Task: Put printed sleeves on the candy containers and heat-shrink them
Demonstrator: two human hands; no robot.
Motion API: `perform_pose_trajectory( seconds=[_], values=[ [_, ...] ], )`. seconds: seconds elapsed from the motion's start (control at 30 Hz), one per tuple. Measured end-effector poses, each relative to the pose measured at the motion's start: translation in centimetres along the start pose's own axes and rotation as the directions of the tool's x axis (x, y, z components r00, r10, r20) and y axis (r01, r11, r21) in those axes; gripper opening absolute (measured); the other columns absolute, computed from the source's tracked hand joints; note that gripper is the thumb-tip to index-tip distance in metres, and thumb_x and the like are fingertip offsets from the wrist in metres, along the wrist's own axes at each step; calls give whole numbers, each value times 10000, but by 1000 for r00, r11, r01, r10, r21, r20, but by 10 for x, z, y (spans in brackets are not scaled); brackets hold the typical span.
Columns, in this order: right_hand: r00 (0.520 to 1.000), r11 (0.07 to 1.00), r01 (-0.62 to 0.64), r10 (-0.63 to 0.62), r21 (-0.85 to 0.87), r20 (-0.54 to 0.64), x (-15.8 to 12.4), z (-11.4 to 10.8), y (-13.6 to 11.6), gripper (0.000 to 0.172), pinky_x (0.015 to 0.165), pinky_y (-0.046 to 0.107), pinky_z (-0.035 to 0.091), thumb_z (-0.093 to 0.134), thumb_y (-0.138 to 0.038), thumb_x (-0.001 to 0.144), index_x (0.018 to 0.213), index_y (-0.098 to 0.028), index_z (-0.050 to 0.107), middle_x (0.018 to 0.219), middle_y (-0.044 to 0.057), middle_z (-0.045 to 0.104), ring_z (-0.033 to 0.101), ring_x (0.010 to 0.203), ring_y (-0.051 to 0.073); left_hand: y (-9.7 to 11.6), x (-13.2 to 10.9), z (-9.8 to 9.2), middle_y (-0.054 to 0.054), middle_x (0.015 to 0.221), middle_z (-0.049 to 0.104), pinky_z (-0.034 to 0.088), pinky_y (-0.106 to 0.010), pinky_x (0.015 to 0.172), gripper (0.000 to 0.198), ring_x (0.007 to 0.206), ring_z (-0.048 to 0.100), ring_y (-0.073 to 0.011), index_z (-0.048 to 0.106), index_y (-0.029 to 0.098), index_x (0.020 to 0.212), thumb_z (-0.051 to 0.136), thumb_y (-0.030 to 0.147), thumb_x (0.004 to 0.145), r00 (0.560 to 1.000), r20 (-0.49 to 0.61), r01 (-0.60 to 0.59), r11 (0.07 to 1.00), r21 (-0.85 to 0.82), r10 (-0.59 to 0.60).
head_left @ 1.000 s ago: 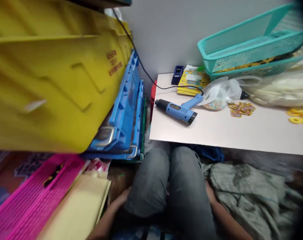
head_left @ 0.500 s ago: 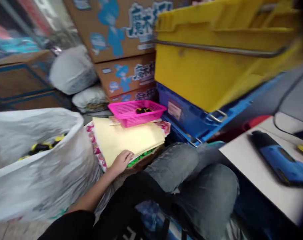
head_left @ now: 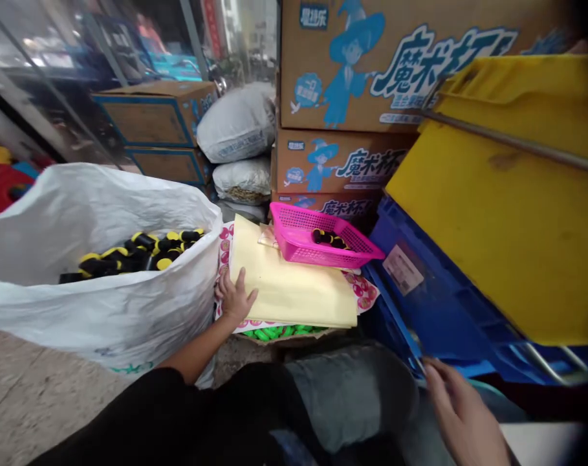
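**Left hand point(head_left: 235, 298) flat on paper stack point(head_left: 288, 285), right hand point(head_left: 461, 411) beside blue crate point(head_left: 434, 310)**

Left hand: fingers spread, resting on the stack's edge, gripping nothing. Right hand: fingers loosely curled near the crate's lower edge; blurred, so any held item cannot be made out.

Landmark, pink basket point(head_left: 323, 239): it sits on the stack's far corner and holds black-and-yellow pieces point(head_left: 327, 237). To its left, white sack point(head_left: 104, 323); to its right, yellow crate point(head_left: 497, 207), tilted on the blue crate; behind it, cardboard cartons point(head_left: 347, 65); below it, green pieces point(head_left: 279, 333), under the stack.

Risks: dragging the stack could tip the basket, spilling its pieces; tugging the blue crate could slide the yellow crate down.
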State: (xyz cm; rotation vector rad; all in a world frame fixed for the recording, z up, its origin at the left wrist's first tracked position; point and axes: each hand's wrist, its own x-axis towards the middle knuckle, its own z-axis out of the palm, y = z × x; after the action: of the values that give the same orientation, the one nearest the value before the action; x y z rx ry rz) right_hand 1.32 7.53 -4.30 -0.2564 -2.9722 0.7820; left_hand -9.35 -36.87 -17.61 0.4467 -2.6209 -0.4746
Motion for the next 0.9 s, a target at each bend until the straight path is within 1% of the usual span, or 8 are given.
perform_pose_trajectory(
  seconds=[0.07, 0.17, 0.4, 0.53, 0.63, 0.7, 0.8, 0.9],
  values=[
    [923, 930, 366, -369, 46, 110, 54, 22, -59, 422, 1010, 470, 484, 391, -496, 961, 1124, -219, 666, 1178, 116, 695, 638, 1128, 282, -4, 2, 5, -293, 1508, 305, 214, -626, 1084, 713, 1398, 272, -456, 491, 112, 1418, 633, 472, 818, 1000, -11, -14, 999, 45, 14],
    [653, 690, 723, -698, 31, 294, 117, 73, -131, 415, 1115, 485, 378, 495, -391, 933, 1290, -205, 598, 1423, 132, 544, 464, 1349, 299, -9, 3, 9, -277, 1515, 309, 222, -590, 1095, 710, 1410, 263, -434, 484, 118, 1426, 607, 485, 831, 1000, -17, -21, 994, 108, 23],
    [651, 658, 745, -683, -109, 330, 144, 168, -146, 795, 1123, 578, 292, 631, -466, 836, 1513, -158, 348, 1562, 191, 347, 287, 1438, 397, 0, -1, -2, -257, 1530, 329, 241, -573, 1098, 708, 1413, 285, -417, 466, 142, 1449, 604, 480, 842, 997, 62, 28, 982, 186, -40],
    [634, 624, 773, -756, -112, 163, 139, 142, -147, 454, 1075, 488, 355, 493, -393, 942, 1358, -223, 556, 1426, 154, 516, 437, 1324, 320, 15, 1, -27, -272, 1561, 289, 249, -625, 1088, 669, 1442, 255, -432, 413, 140, 1481, 559, 415, 889, 986, 161, 24, 984, 176, -52],
    [767, 746, 604, -639, -279, -47, 156, 101, -166, 442, 1084, 497, 313, 482, -387, 955, 1348, -203, 566, 1404, 174, 523, 405, 1347, 339, 27, 5, -56, -272, 1598, 222, 266, -641, 1093, 667, 1475, 200, -438, 365, 146, 1508, 541, 376, 907, 957, 287, -2, 990, 142, -39],
    [830, 741, 526, -555, -419, 59, 172, 77, -178, 506, 1025, 466, 368, 558, -367, 911, 1382, -186, 523, 1372, 178, 555, 461, 1300, 338, 35, 9, -85, -264, 1610, 201, 288, -612, 1110, 691, 1480, 191, -443, 377, 139, 1503, 584, 358, 881, 917, 398, -27, 995, 96, -14],
    [816, 685, 576, -513, -447, 265, 182, 53, -190, 250, 741, 367, 458, 532, -279, 909, 1077, -186, 692, 951, 130, 727, 656, 905, 288, 46, 19, -153, -212, 1605, 273, 322, -477, 1149, 604, 1455, 300, -399, 571, 135, 1365, 655, 405, 831, 826, 556, -87, 995, -41, 95],
    [790, 646, 612, -528, -457, 312, 166, 25, -192, 230, 621, 361, 428, 479, -300, 925, 979, -210, 684, 930, 120, 723, 660, 833, 303, 55, 37, -250, -15, 1612, 329, 291, -359, 1173, 499, 1463, 330, -232, 548, 299, 1377, 506, 491, 919, 777, 564, -161, 954, -253, 281]
  ],
)
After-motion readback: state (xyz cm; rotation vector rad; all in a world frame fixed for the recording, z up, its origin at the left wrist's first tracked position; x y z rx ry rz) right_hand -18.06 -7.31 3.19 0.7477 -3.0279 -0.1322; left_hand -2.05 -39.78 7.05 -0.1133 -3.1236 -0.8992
